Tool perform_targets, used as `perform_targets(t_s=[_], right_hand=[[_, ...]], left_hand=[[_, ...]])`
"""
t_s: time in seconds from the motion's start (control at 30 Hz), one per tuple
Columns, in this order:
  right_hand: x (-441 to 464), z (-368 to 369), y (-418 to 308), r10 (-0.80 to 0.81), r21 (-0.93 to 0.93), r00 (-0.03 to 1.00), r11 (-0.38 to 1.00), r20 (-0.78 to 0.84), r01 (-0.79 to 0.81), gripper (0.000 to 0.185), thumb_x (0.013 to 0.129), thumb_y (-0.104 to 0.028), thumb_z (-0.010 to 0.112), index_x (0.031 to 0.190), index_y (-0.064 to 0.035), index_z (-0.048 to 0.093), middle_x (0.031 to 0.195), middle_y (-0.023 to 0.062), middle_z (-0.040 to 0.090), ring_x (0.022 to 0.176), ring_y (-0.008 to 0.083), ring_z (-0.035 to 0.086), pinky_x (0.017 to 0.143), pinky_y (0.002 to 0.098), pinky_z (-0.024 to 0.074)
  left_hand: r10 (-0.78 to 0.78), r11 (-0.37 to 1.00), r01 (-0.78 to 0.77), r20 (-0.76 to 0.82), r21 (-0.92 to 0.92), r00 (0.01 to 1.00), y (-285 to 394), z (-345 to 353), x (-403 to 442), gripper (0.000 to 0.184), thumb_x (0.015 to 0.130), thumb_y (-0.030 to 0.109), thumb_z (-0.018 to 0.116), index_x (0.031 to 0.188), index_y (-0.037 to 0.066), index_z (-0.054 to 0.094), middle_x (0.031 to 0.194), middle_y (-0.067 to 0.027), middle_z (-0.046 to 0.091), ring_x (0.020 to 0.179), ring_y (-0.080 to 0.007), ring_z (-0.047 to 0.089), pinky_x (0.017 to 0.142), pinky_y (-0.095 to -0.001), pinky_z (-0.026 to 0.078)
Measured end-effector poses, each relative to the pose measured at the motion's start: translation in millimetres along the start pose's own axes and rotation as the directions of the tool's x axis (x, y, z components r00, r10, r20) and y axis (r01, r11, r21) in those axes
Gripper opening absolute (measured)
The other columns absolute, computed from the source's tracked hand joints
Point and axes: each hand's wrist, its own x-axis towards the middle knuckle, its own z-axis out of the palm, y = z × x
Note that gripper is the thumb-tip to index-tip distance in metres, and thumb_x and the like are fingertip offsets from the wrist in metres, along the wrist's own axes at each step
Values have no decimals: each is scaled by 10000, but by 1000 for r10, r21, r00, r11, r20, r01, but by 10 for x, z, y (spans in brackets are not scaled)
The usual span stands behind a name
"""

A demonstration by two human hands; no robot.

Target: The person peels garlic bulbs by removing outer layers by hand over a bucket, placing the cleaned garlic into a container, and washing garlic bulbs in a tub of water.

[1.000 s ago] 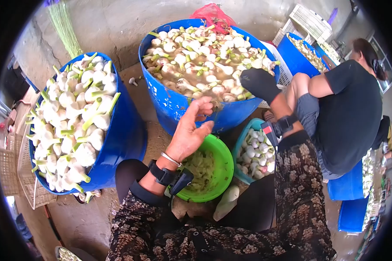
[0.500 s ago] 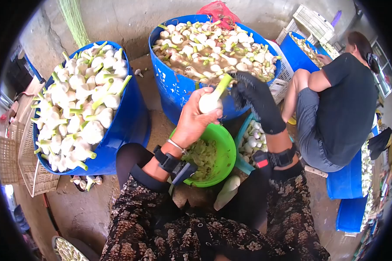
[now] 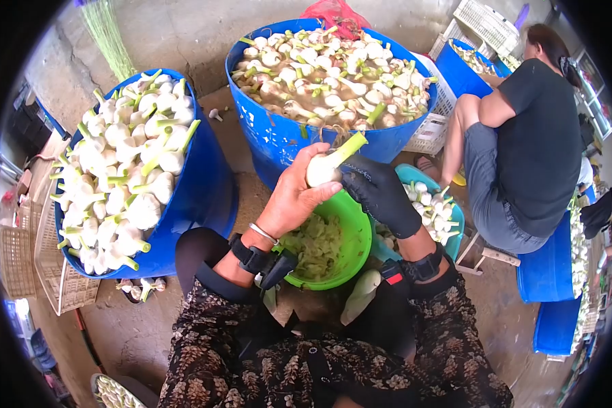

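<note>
My bare left hand [image 3: 297,192] is closed around a white garlic bulb [image 3: 324,170] whose green stem points up and to the right. In a black glove, my right hand [image 3: 377,192] touches the bulb's right side with bent fingers; whether it grips anything else is hidden. Below both hands is a green basin [image 3: 360,238] with pale peelings [image 3: 315,246] in it. Just beyond them, a big blue tub [image 3: 265,136] holds garlic in brownish water. Another blue tub [image 3: 207,197] on the left is heaped with white garlic.
A turquoise basin [image 3: 460,224] of garlic stands right of my right hand. Farther right sits a person in a dark shirt [image 3: 540,143]. White crates [image 3: 64,279] lie at the far left, and a red net [image 3: 336,17] hangs over the tub's back rim.
My left hand, empty near the tub a second ago, now holds a garlic bulb. My right hand has come from over the tub to the bulb. More of the turquoise basin shows.
</note>
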Motion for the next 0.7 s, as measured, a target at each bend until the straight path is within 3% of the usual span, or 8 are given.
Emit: perform_targets(t_s=[0.13,0.23,0.33,0.37,0.43,0.53,0.63,0.7], right_hand=[[27,-60,54,-104,-24,995,994,-2,104,298,886,-108,598,1157,15,594,861,140,685,700,146,601,676,312,499],[7,-96,47,-7,66,1000,998,23,6,281,895,-125,592,1143,6,615,809,105,675,676,138,589,658,294,493],[-28,-241,-17,330,272,920,884,212,-380,289,899,-126,586,1158,-4,623,723,41,633,640,114,563,626,261,478],[-49,-289,53,317,421,917,817,245,-394,302,899,-131,586,1173,-5,612,735,25,619,652,103,557,616,250,472],[-97,-346,222,272,676,912,612,309,-411,330,900,-140,587,1202,-7,590,761,-5,592,675,80,543,597,228,460],[-82,-178,89,266,608,964,762,19,-222,379,885,-156,607,1226,-4,544,873,1,594,745,79,550,597,229,465],[-128,-140,121,308,262,928,897,209,-356,376,863,-129,627,1211,-19,535,991,5,594,842,85,549,699,253,473],[-106,-59,162,223,424,962,865,156,-269,317,876,-107,605,1175,-10,563,993,8,601,848,90,558,733,251,470]], left_hand=[[-95,959,114,87,-258,992,-11,4,19,621,831,208,719,1336,51,395,980,-51,592,811,-129,594,745,-279,510],[-148,835,236,212,-497,966,-1,-2,23,639,841,288,690,1346,42,385,974,-91,605,764,-159,616,682,-301,536],[-131,652,357,364,-669,922,-15,-22,27,677,846,382,643,1357,31,370,955,-130,610,672,-181,620,572,-314,542],[-107,590,389,409,-708,906,-22,-46,33,692,846,411,626,1360,27,366,947,-142,610,637,-186,619,532,-316,540],[-124,550,433,443,-714,888,-68,-70,47,685,842,420,611,1353,33,367,918,-156,609,587,-189,605,474,-314,525],[-213,596,409,355,-691,910,12,1,20,551,875,315,584,1329,106,354,866,-165,612,556,-204,599,422,-317,521],[-302,666,474,373,-576,877,-98,43,12,550,901,292,578,1343,119,300,842,-138,607,559,-197,603,440,-300,526],[-340,723,482,352,-495,872,-36,55,33,567,910,335,575,1341,112,282,835,-121,599,574,-187,609,462,-291,534]])
